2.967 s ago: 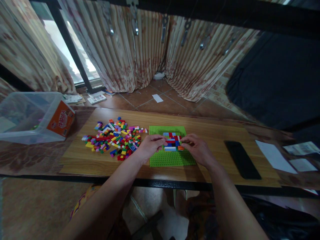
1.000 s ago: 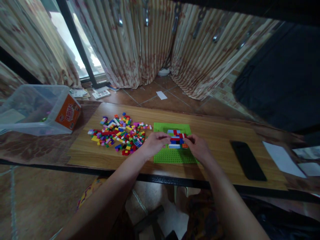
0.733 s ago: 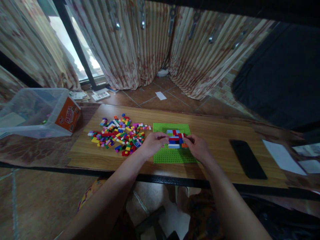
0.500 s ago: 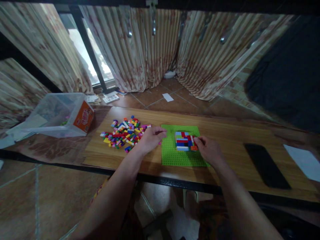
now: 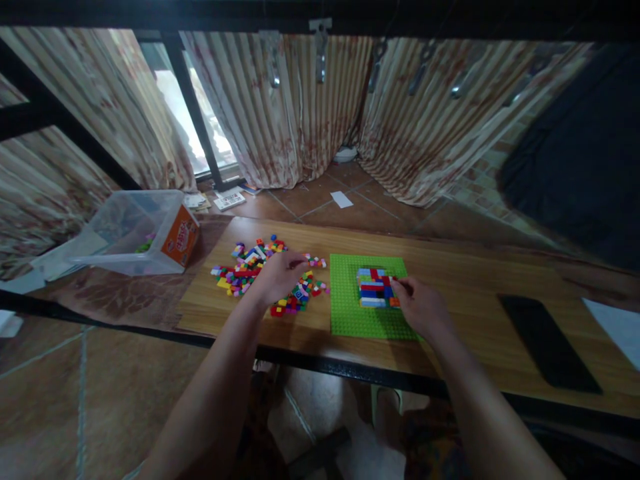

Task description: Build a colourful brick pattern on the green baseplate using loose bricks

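My left hand [image 5: 277, 275] hovers over the loose pile of toy bricks [image 5: 245, 273], thumb and fingertips drawn together. Whatever might be between them is too small to make out. On the green baseplate [image 5: 345, 320] stands a low toy brick build [image 5: 373, 292] in red, blue, white and light blue, with a dark gap in it and some orange at its near right corner. My right hand [image 5: 424, 307] reaches in from the right, its thumb and fingers closed on the build's right edge. The fingertips cover part of that edge.
A clear plastic bin [image 5: 115, 265] with an orange label stands left of the wooden table board [image 5: 460, 320]. On the board's right lie a dark flat slab [image 5: 550, 343] and white paper [image 5: 615, 327]. Curtains [image 5: 300, 120] hang behind, beyond the tiled floor.
My left hand has moved left, from beside the baseplate's left edge to over the brick pile. My right hand stays at the build's right edge. The whole view has shifted slightly.
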`<state>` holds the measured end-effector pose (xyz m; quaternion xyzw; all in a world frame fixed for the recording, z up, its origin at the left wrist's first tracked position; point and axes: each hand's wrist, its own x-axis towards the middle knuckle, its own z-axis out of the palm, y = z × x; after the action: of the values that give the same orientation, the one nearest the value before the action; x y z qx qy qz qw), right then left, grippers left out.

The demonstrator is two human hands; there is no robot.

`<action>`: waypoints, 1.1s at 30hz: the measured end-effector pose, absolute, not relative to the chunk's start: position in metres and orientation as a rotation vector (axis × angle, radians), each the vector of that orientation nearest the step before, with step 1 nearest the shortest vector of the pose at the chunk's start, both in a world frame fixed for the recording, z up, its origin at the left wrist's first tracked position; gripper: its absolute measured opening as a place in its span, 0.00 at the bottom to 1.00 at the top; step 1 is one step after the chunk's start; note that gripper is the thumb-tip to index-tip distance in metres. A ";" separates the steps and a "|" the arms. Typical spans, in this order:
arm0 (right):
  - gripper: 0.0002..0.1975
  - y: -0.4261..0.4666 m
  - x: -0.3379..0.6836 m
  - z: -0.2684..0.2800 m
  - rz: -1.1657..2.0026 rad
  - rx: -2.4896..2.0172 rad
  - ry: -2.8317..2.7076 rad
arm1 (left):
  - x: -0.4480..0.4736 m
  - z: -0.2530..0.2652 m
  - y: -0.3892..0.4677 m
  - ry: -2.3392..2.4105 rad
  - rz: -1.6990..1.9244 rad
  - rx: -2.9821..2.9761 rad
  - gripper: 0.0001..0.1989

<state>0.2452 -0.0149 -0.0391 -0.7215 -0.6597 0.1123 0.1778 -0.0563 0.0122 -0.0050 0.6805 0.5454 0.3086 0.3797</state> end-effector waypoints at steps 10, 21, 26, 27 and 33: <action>0.17 -0.014 0.244 -0.040 0.282 -2.054 -1.870 | -0.022 -0.008 0.004 1.233 0.635 1.931 0.12; 0.16 -0.016 0.248 -0.034 0.284 -2.050 -1.872 | 0.017 -0.017 -0.005 1.249 0.512 1.874 0.12; 0.17 -0.015 0.248 -0.033 0.298 -2.072 -1.832 | 0.029 -0.021 -0.005 1.293 0.502 1.905 0.17; 0.16 -0.015 0.247 -0.033 0.313 -2.072 -1.819 | 0.032 -0.021 -0.005 1.310 0.485 1.932 0.18; 0.15 -0.014 0.246 -0.032 0.367 -2.028 -1.797 | 0.046 -0.022 -0.006 1.398 0.415 2.020 0.25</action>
<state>0.2462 -0.0136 -0.0317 -0.7264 -0.6435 0.1316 0.2022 0.0460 -0.0063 -0.0217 0.7684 0.5318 0.1578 0.3193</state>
